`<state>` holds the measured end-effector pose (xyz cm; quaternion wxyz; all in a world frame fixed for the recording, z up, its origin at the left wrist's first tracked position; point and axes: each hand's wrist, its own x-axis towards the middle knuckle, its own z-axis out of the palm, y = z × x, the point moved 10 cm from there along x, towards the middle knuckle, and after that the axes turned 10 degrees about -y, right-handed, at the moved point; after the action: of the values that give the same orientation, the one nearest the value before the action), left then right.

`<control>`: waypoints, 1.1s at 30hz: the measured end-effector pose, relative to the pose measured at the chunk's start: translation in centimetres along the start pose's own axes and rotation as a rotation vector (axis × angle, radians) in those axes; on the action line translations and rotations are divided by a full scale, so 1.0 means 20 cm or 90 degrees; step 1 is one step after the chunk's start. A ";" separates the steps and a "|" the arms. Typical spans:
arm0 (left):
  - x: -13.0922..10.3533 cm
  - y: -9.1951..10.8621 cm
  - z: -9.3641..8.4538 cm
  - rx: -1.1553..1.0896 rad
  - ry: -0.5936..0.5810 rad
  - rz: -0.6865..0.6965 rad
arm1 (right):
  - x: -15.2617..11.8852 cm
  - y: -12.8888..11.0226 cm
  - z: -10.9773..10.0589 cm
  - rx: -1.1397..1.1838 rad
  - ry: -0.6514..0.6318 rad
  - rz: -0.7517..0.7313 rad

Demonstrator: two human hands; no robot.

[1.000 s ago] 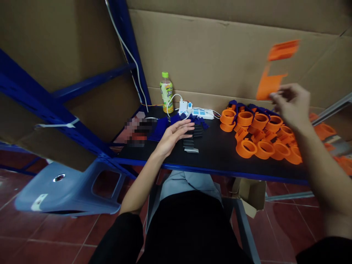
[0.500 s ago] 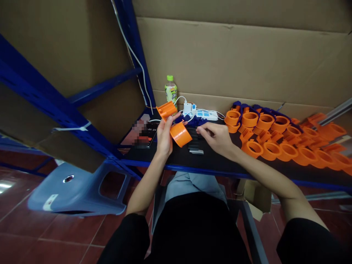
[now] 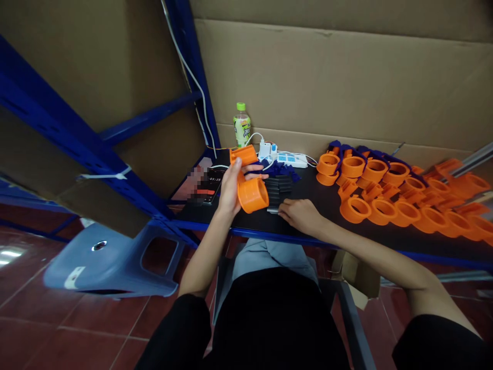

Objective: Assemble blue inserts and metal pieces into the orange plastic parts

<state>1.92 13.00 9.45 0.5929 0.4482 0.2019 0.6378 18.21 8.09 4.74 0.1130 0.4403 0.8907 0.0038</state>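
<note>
My left hand (image 3: 230, 191) is closed around an orange plastic part (image 3: 253, 196), a wide ring joined to a curved clip-like piece, raised over the table's front left. Some of its middle is hidden by my fingers. My right hand (image 3: 302, 216) is low at the table, its fingers pinched at the right end of a light grey strip (image 3: 272, 209). Just behind that strip lies a row of black ribbed strips (image 3: 278, 189). Crumpled dark blue pieces (image 3: 283, 169) lie farther back.
Many similar orange ring parts (image 3: 356, 209) stand in rows on the right, some with dark blue straps (image 3: 362, 150). At the back are a green-capped bottle (image 3: 242, 126) and a white power strip (image 3: 291, 160). A phone (image 3: 211, 185) lies left, beside the blue rack post (image 3: 115, 169).
My right hand has come down and toward me, from the black strips to the light grey strip. The orange part in my left hand has turned slightly.
</note>
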 end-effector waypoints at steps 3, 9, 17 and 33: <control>0.00 -0.05 0.03 -0.048 -0.027 -0.060 | 0.00 -0.02 -0.01 -0.007 0.004 -0.007; -0.01 -0.14 0.06 -0.075 -0.089 -0.172 | 0.00 0.02 -0.02 0.055 0.016 0.012; -0.03 -0.15 0.08 -0.085 -0.104 -0.207 | -0.05 0.06 -0.11 0.198 0.103 -0.013; -0.05 -0.17 0.16 -0.094 -0.153 -0.213 | 0.04 0.39 -0.52 0.838 0.383 -0.163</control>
<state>6.32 11.98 8.19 0.7417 0.4367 0.1540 0.4853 21.62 14.43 15.51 -0.4242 0.2893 0.7458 -0.4244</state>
